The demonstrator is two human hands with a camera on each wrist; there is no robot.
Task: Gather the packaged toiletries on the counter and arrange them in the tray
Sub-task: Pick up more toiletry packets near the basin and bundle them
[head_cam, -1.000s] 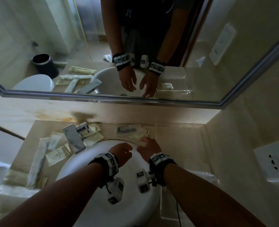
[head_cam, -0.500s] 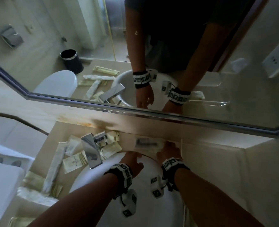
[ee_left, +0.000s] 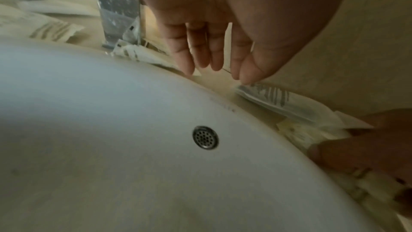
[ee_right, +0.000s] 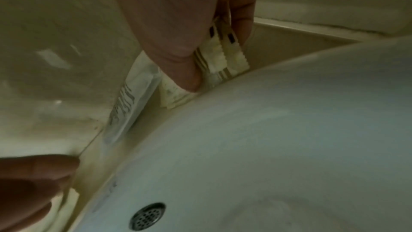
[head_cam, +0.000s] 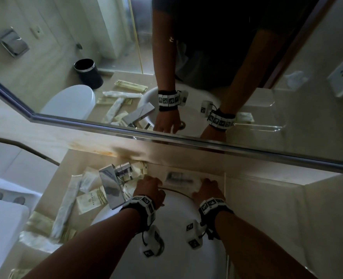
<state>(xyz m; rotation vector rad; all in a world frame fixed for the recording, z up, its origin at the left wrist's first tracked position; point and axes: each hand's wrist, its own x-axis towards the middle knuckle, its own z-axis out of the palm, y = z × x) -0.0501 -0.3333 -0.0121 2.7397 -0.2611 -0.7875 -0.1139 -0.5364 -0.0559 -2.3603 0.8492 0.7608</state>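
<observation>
Gathering step: cream sachets (ee_right: 219,59) are pinched by right hand (head_cam: 207,191) behind the sink (head_cam: 176,228), left hand (head_cam: 149,190) fingers loosely apart; lift to tray needed next.

We can read almost nothing here. The cream sachet (head_cam: 91,200) at nine o'clock of the sink (head_cam: 172,228) carries a round emblem over one line of small capitals, too small for us to spell out. The clear packet (ee_right: 129,101) behind the sink, at twelve o'clock, bears blurred dark lettering, and the wristbands (head_cam: 141,204) show only square black-and-white marker patterns.
</observation>
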